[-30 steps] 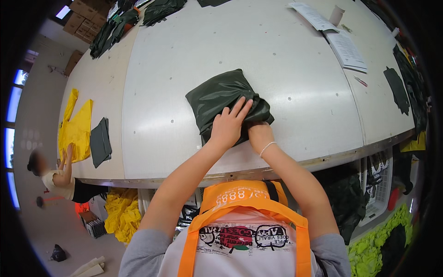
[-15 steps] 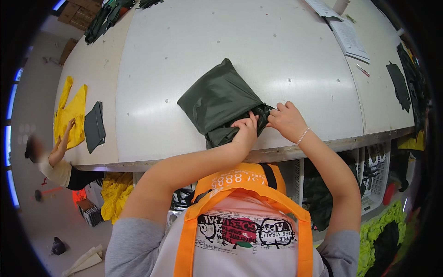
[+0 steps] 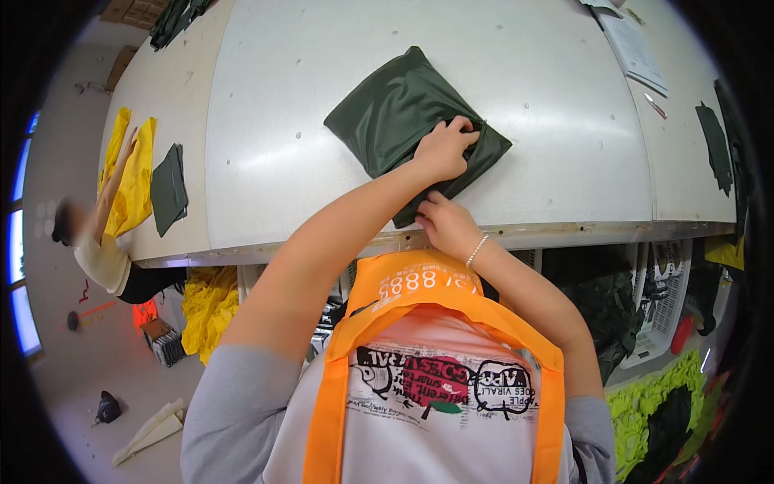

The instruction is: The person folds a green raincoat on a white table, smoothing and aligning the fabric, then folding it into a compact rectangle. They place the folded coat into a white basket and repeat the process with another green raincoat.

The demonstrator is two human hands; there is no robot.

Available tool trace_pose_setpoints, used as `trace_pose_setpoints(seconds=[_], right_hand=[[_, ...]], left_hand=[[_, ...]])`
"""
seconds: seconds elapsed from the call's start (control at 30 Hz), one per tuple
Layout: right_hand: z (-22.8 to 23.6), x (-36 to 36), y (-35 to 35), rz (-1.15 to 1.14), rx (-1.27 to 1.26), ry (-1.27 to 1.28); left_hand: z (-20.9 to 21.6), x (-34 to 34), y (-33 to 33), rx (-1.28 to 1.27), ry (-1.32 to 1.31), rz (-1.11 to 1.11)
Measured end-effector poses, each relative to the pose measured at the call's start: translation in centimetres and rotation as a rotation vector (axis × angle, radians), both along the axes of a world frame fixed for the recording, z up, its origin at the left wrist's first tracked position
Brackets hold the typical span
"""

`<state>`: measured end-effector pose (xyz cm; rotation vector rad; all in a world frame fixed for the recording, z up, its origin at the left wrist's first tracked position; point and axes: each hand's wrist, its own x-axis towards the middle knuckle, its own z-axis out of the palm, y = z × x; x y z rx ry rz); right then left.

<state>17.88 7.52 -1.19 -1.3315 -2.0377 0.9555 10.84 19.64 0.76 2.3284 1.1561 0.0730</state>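
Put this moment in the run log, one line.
left hand: on dark green bundle; right hand: at bundle's near edge; bundle: lying on table; co-worker: hand at yellow fabric

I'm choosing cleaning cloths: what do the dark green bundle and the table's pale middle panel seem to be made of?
Dark green bundle: probably coated synthetic fabric, satin finish, judging by soft folds and sheen. Pale middle panel: possibly metal or laminate, smooth and semi-gloss from its blurred reflections; I can't tell which.
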Motion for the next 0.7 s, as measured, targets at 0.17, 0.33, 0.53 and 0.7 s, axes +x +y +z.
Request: trace_pose_setpoints(seconds=[0.17, 0.33, 0.53, 0.7], right_hand=[[1.9, -0.5, 0.2, -0.211, -0.014, 0.216], [2.5, 2.2, 0.8, -0.292, -0.041, 0.289], [3.4, 2.3, 1.2, -0.257, -0.059, 0.261], [2.8, 2.9, 0.1, -0.161, 0.031, 0.044]], left_hand=[[1.8, -2.1, 0.1, -0.054, -0.300, -0.019], [9.3, -8.9, -4.1, 0.285, -0.345, -0.033], [4.7, -10.9, -6.0, 0.381, -0.378, -0.096], [3.0, -9.3, -4.4, 0.355, -0.360, -0.431]])
